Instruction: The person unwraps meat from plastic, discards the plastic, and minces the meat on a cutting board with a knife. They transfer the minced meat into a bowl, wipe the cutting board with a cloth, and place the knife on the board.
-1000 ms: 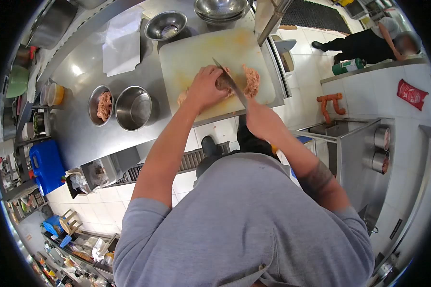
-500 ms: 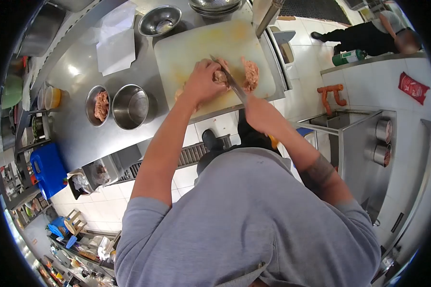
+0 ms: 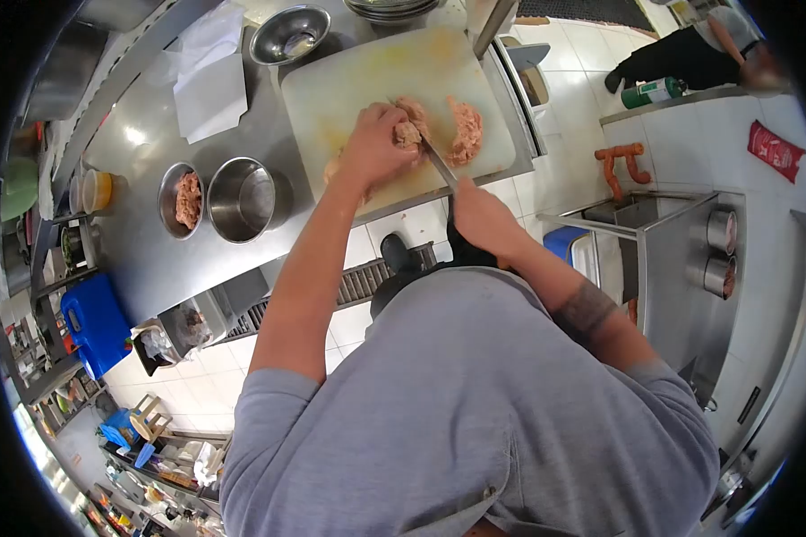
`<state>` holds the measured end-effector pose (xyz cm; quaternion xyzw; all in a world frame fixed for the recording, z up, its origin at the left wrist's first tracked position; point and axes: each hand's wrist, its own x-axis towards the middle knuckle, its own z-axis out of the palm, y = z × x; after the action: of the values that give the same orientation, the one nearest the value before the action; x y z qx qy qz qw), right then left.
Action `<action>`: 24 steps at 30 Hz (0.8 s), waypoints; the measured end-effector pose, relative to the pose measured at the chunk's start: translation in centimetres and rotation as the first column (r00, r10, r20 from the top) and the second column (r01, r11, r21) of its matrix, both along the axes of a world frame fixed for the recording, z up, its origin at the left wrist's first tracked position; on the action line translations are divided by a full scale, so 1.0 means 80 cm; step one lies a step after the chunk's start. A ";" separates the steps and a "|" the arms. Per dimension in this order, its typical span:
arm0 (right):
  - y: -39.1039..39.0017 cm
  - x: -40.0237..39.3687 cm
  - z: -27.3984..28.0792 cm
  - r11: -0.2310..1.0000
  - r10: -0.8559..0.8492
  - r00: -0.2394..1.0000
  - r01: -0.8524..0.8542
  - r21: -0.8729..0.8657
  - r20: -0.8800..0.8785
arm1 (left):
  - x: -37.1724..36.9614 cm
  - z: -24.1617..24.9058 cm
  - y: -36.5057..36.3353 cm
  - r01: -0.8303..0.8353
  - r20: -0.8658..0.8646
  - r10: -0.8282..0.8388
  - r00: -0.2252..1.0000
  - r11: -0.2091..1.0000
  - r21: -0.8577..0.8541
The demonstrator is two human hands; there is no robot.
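My right hand (image 3: 485, 217) is closed round the handle of a knife (image 3: 441, 166), whose blade reaches into the raw meat on the white cutting board (image 3: 331, 97). With curled fingers, my left hand (image 3: 376, 148) grips a piece of raw meat (image 3: 408, 135), just left of the blade. Part of the blade's far end is hidden by the meat. A pile of cut meat (image 3: 466, 132) lies farther right on the board. More meat shows partly below my left wrist.
Left of the board stand a steel bowl of meat (image 3: 187, 200) and a deep steel container (image 3: 242, 200). A steel bowl (image 3: 289, 36) and white sheets (image 3: 210, 98) are behind. Another person (image 3: 690, 54) is at the far right, near a green bottle (image 3: 651, 92).
The knife has moved down into the meat, and less of its blade shows. My left hand still holds the piece. The whole view has shifted slightly.
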<state>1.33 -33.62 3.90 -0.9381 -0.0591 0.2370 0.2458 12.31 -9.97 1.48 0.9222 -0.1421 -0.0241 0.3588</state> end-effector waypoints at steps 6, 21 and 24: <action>0.030 0.073 -0.025 0.999 0.024 0.996 -0.027 0.047 0.080 | 0.000 0.006 0.003 0.028 -0.007 -0.028 1.000 0.999 0.018; -0.018 -0.008 0.094 0.999 0.025 0.994 -0.022 -0.029 0.104 | -0.035 0.023 0.015 -0.128 0.128 0.127 0.984 0.992 0.003; -0.013 -0.015 0.113 0.996 0.059 0.994 -0.052 -0.067 0.095 | -0.025 0.024 0.013 -0.085 0.112 0.083 0.990 0.996 0.013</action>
<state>0.11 -34.67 12.97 -0.9539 -0.0894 0.1996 0.2056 10.29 -8.96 3.37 0.9305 -0.1225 0.0413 0.3428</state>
